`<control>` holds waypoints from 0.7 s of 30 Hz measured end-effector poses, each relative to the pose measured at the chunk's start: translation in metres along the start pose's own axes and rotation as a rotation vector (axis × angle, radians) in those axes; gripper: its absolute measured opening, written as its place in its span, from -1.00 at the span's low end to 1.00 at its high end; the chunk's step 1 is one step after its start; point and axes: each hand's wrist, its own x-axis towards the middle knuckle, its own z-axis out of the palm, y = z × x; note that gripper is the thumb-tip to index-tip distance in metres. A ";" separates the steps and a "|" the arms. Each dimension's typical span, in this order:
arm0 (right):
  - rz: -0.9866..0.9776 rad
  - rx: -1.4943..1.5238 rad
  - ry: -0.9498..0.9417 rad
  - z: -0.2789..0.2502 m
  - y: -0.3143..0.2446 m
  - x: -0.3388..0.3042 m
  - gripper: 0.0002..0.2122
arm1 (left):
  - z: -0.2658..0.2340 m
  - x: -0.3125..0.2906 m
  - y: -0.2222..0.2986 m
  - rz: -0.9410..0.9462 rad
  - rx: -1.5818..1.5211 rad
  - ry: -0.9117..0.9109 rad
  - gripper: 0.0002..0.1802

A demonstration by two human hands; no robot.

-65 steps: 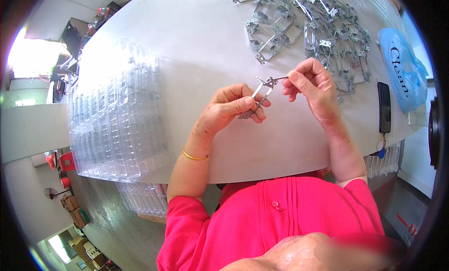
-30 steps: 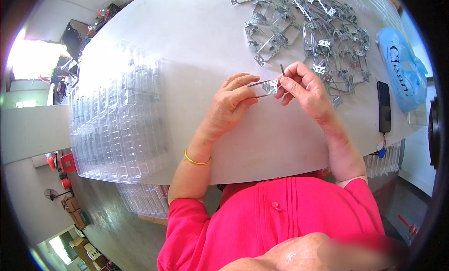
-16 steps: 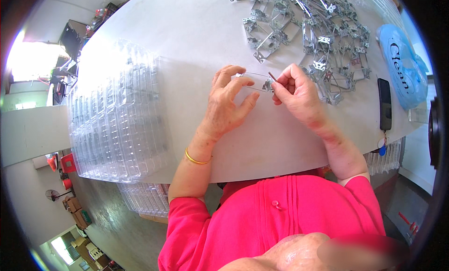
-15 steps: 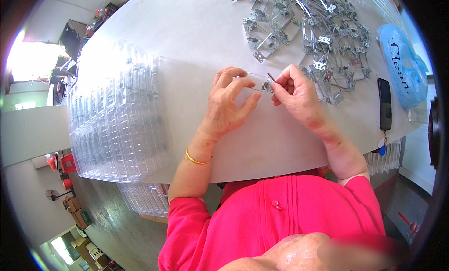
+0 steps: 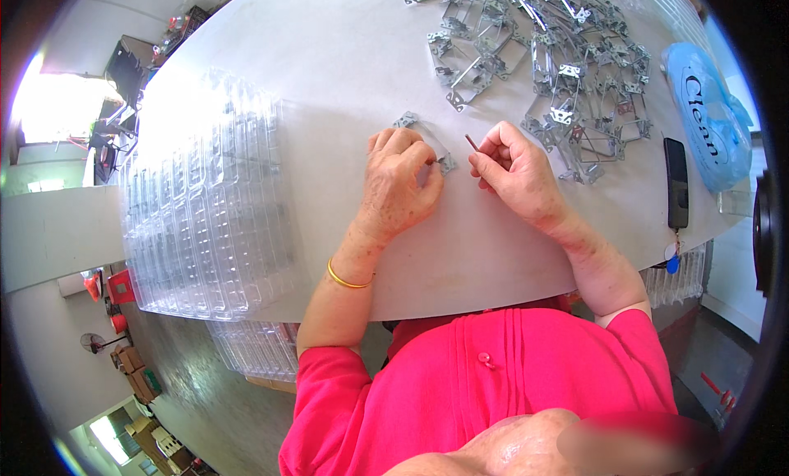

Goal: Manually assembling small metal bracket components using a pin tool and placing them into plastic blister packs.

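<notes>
Over the white table my left hand point(image 5: 399, 176) is closed, its fingers curled on one side of a thin metal wire frame. This metal frame point(image 5: 446, 163) has small silver plates at its ends, and my fingers hide part of it. To the right, my right hand point(image 5: 522, 176) pinches a short, thin dark rod point(image 5: 471, 142) between thumb and forefinger. The rod's tip points up and left, apart from the frame. Beyond my right hand lies a tangled heap of similar metal frames point(image 5: 567, 71).
Stacked clear plastic trays point(image 5: 214, 205) cover the left of the white table point(image 5: 329, 81). At the right lie a black phone point(image 5: 676, 184) and a blue plastic bag point(image 5: 711, 118). More clear trays point(image 5: 251, 348) stand below the table's near left edge.
My left hand has closed on the frame, which has turned and shifted left, away from my right hand. My right hand still pinches the rod and has moved very little.
</notes>
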 end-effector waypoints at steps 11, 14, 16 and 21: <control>0.001 0.002 0.008 -0.001 0.005 0.003 -0.85 | -0.008 0.001 -0.002 -0.153 0.106 0.021 -0.79; 0.018 0.006 -0.006 -0.001 0.004 0.003 -0.85 | -0.007 -0.001 -0.002 -0.182 0.179 0.023 -0.86; 0.015 0.008 -0.014 -0.001 0.002 0.003 -0.85 | -0.005 -0.004 -0.004 -0.225 0.185 -0.010 -0.86; 0.011 -0.002 -0.028 -0.003 0.005 0.003 -0.86 | -0.003 -0.002 -0.002 -0.241 0.160 -0.012 -0.84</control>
